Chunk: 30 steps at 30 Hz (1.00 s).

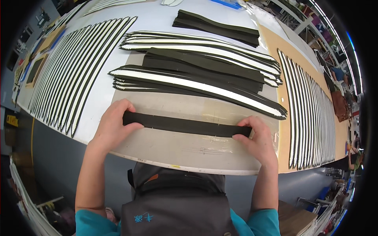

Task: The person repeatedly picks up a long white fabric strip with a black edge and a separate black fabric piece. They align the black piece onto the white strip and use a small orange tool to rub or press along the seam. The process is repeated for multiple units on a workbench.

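A plain black strip (pixel 185 125) stretches crosswise over the grey work board (pixel 165 147) near the table's front edge. My left hand (pixel 114 124) pinches its left end between thumb and fingers. At the other end, my right hand (pixel 256 137) grips the strip the same way. Just beyond it lies a stack of black strips with white centres and pointed ends (pixel 197 84). A pile of plain black strips (pixel 204 70) rests behind that stack, partly covered by it.
Farther back are another black-and-white stack (pixel 204 45) and a bundle of black strips (pixel 216 27). Rows of black-and-white strips are laid out at left (pixel 84 67) and at right (pixel 311 114). The table's curved front edge (pixel 189 169) runs before my body.
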Each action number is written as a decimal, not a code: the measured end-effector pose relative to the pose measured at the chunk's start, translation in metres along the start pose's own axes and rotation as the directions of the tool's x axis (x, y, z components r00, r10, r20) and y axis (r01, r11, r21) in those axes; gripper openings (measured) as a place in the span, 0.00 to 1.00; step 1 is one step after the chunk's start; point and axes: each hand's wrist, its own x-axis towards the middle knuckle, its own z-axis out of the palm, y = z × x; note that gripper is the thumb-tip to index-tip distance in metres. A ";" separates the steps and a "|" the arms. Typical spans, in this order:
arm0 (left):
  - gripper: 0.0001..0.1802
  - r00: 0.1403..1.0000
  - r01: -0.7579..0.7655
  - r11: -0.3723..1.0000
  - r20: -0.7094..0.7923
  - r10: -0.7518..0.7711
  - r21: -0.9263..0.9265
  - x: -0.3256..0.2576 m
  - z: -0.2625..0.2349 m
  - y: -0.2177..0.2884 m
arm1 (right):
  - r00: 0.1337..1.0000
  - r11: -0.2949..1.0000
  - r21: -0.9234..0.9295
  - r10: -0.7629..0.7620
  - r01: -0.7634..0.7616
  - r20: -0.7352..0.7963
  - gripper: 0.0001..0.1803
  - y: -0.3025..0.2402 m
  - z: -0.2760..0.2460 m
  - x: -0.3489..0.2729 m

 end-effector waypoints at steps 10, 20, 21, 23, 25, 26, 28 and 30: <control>0.05 0.955 -0.296 0.925 -0.110 0.277 -0.239 0.073 -0.004 0.026 | 0.948 0.962 0.267 0.128 -0.048 -0.291 0.11 0.016 -0.037 0.033; 0.09 0.825 -0.447 0.826 -0.199 0.529 0.343 0.184 0.032 0.029 | 0.897 0.922 -0.386 -0.191 0.025 -0.398 0.12 0.071 -0.036 0.138; 0.09 0.816 -0.445 0.825 -0.222 0.534 0.349 0.180 0.032 0.027 | 0.888 0.931 -0.363 -0.201 0.042 -0.414 0.12 0.069 -0.034 0.136; 0.08 0.800 -0.452 0.827 -0.257 0.541 0.333 0.173 0.029 0.024 | 0.884 0.984 -0.175 -0.085 0.004 -0.459 0.12 0.060 -0.033 0.128; 0.08 0.730 -0.495 0.805 -0.346 0.590 0.328 0.154 0.025 0.035 | 0.869 0.986 -0.158 -0.131 0.062 -0.477 0.12 0.047 -0.041 0.110; 0.08 0.702 -0.523 0.790 -0.364 0.612 0.320 0.141 0.027 0.040 | 0.876 0.987 -0.122 -0.149 0.104 -0.460 0.12 0.044 -0.046 0.098; 0.10 0.765 -0.579 0.791 -0.203 0.611 0.200 0.117 0.033 0.041 | 0.948 0.989 0.087 0.136 -0.116 -0.286 0.12 0.035 -0.050 0.071; 0.13 0.794 -0.577 0.802 -0.123 0.595 0.157 0.105 0.040 0.043 | 0.971 0.988 -0.150 0.002 -0.039 -0.239 0.16 0.025 -0.048 0.052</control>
